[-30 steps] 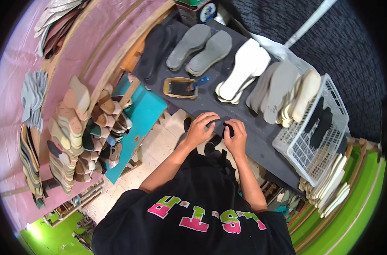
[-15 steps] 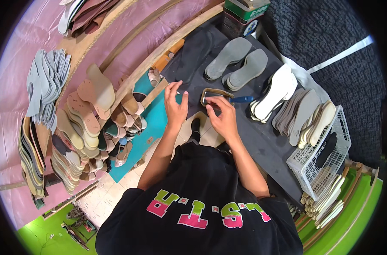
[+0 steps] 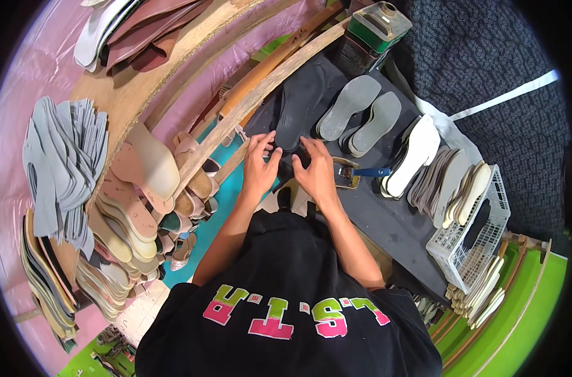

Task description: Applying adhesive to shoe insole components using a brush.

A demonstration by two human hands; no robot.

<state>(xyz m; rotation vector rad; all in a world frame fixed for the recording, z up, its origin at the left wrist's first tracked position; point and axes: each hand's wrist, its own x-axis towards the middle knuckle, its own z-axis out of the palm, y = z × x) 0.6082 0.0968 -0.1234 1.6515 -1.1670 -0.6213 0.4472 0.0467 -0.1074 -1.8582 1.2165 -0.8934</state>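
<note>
1. Left hand (image 3: pixel 261 166): it is hovering beside the near left of a dark sole-shaped piece (image 3: pixel 302 94), its fingers loosely curving, thumb well apart, with nothing showing in its grip. Whether a fingertip is touching the piece, one cannot tell.
2. Right hand (image 3: pixel 315 173): it is facing the left across a narrow gap, half curled and empty as far as is showing; its fingertips are pointing at the piece's near end.
3. Tray (image 3: pixel 350 185): it is lying just right of the right hand, a blue-handled brush (image 3: pixel 372 171) resting across its rim. Keeping that wrist clear is probably sparing a knock.
4. Dark piece: it is lying flat on the table (image 3: pixel 386 226), beyond the hands. As its colour is nearly matching the surface, feeling for the edge is likely serving better than looking; pinching evenly from both sides is probably limiting any bend.
5. Grey soles (image 3: pixel 356 100): they are lying in two groups to its right, close enough that a low, straight approach is seeming safest.
6. Green tin (image 3: pixel 381 25): it is standing at the far end, out of the hands' way.
</note>
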